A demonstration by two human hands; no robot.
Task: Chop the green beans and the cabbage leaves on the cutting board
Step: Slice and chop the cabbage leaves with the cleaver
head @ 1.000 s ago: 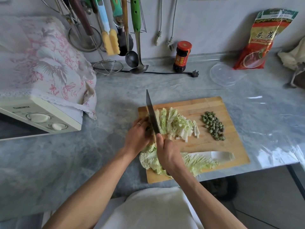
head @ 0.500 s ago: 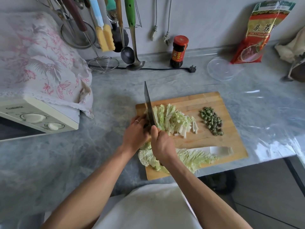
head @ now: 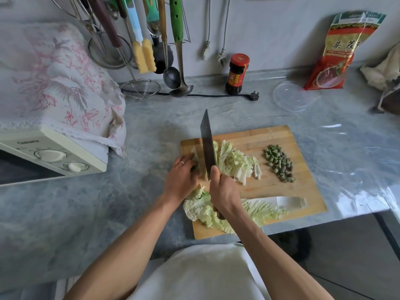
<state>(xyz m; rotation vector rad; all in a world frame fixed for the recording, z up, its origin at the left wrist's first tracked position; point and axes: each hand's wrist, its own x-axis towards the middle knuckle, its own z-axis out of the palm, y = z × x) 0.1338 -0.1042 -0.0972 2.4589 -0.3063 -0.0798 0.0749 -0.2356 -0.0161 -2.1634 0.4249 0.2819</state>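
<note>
- R hand (head: pixel 224 192) wrapped round the knife (head: pixel 207 146) handle; thumb lies along the blade's base. Blade points away from the person, edge down in the cabbage.
- L hand (head: pixel 180 179) sits just left of the blade, fingers curled over the uncut cabbage end (head: pixel 197 158), holding it down on the cutting board (head: pixel 303 187). Ring on one finger.
- Grip state: R closed tight on the handle; L fingers bent and pressing on the leaf. Fingertips are tucked under, so exact contact is hard to see, prob. knuckles near the blade.
- Chopped cabbage (head: pixel 236 163) is piled just right of the blade, touching it.
- Chopped green beans (head: pixel 279 163) form a small heap further right of the R grip, apart from the cabbage pile.
- Whole cabbage leaf (head: pixel 259 207) lies across the near edge of the board, under and right of the R wrist; its white stem points right, leafy end hangs over the board's left edge.
- Board rests on the grey table (head: pixel 140 191), w/ a microwave (head: pixel 52 156) well left of the L hand.
- Beyond the blade tip: sauce jar (head: pixel 237 73), black plug (head: pixel 253 96), clear lid (head: pixel 292 96).
</note>
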